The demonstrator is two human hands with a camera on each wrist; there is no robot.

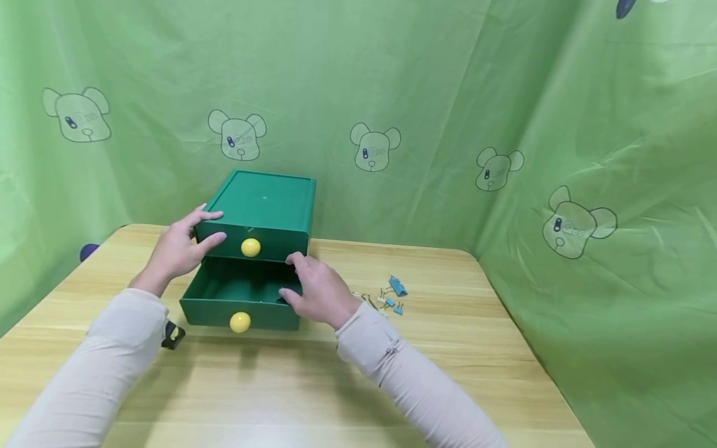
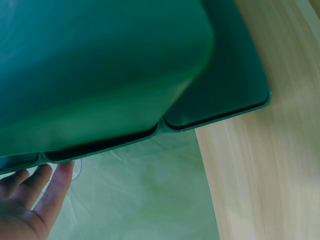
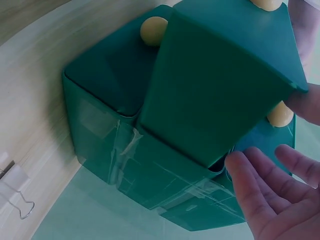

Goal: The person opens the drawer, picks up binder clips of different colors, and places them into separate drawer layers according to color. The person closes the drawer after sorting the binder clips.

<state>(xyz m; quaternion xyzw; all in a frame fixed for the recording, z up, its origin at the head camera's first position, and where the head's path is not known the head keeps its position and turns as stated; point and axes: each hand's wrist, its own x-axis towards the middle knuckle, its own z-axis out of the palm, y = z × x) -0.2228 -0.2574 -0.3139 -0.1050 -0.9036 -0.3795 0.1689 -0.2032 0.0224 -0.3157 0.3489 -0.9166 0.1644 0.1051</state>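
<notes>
A green drawer unit with round yellow knobs stands on the table. Its middle drawer is pulled out, while the drawers above and below it are closed. My left hand rests at the unit's upper left front corner, its fingers extended along the frame and its thumb before the top drawer. On the other side, my right hand is at the right side of the open drawer, thumb near its rim. Straight fingers touch or nearly touch the unit's side. A dark patch by that thumb is too small to identify.
Blue binder clips and several paler ones lie right of the unit; a white binder clip shows in the right wrist view. Beside the left sleeve is a small black-and-yellow object. Green curtain hangs behind the table.
</notes>
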